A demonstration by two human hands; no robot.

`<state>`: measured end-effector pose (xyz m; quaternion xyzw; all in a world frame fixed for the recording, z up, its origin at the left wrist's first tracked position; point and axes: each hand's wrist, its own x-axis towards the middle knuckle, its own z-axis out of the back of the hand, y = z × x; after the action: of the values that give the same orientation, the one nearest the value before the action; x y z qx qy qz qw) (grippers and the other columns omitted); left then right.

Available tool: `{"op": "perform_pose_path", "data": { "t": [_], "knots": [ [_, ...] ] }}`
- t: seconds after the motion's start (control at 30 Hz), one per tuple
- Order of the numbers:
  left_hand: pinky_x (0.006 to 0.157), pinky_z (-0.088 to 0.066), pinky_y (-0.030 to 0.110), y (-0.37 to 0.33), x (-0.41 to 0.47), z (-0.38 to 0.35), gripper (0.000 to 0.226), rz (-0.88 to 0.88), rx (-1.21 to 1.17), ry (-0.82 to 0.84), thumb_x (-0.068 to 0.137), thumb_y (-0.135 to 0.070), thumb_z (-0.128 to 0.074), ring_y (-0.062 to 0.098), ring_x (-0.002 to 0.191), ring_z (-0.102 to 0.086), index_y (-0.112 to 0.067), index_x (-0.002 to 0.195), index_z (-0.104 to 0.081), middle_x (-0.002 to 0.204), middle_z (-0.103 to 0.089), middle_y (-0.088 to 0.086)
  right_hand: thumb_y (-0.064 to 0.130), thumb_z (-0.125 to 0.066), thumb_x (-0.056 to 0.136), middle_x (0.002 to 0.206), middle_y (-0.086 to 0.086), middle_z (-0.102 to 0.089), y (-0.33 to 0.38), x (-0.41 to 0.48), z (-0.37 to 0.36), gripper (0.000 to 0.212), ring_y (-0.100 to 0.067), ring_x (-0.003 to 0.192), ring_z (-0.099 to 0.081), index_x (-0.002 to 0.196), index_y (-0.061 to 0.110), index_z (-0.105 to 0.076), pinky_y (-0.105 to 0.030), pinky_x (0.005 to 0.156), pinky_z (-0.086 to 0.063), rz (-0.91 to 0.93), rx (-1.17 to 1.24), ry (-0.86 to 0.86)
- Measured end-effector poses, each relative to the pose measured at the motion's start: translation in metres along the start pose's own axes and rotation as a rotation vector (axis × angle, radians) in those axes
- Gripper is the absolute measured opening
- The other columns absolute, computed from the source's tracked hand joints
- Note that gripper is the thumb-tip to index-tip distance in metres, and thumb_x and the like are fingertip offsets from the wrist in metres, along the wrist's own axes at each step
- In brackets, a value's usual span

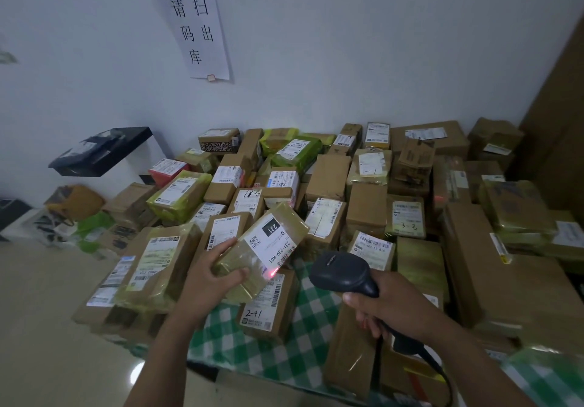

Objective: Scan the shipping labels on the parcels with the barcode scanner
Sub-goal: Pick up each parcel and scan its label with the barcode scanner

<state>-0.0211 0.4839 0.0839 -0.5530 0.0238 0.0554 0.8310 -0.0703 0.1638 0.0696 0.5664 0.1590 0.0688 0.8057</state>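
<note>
Parcel in yellowish tape (294, 221) is gripped by the left hand (208, 275), fingers curled round its near end, and held tilted just above the box marked 241 (268, 308), white shipping label (271, 239) up. Right of that box the right hand (382, 305) clasps the black barcode scanner (343, 272), whose red spot (273, 272) lands on the label's near edge.

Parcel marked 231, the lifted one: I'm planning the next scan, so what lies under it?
A cardboard box handwritten 241 lies below it on the green checked cloth. Its far end is hidden by the parcel.
</note>
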Motion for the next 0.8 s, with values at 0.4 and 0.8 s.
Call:
{"op": "perform_pose_path", "data": {
  "t": [0.4, 0.8],
  "knots": [
    [0.065, -0.058, 0.031, 0.047, -0.024, -0.110, 0.045, 0.360, -0.226, -0.068, 0.085, -0.031, -0.075, 0.020, 0.092, -0.068, -0.031, 0.127, -0.057, 0.110, -0.067, -0.001, 0.030, -0.062, 0.095, 0.054, -0.007, -0.066, -0.011, 0.000, 0.010, 0.032, -0.016, 0.038, -0.054, 0.082, 0.001, -0.063, -0.026, 0.042, -0.047, -0.133, 0.225, -0.297],
    [0.082, -0.058, 0.034, 0.090, -0.023, -0.156, 0.035, 0.306, -0.034, 0.059, 0.095, -0.025, -0.063, 0.011, 0.096, -0.065, -0.026, 0.130, -0.055, 0.109, -0.066, -0.005, 0.032, -0.063, 0.095, 0.068, -0.015, -0.072, -0.027, 0.004, -0.004, 0.025, -0.021, 0.045, -0.059, 0.080, 0.012, -0.066, -0.030, 0.044, -0.049, -0.169, 0.197, -0.229]
  ]
}}
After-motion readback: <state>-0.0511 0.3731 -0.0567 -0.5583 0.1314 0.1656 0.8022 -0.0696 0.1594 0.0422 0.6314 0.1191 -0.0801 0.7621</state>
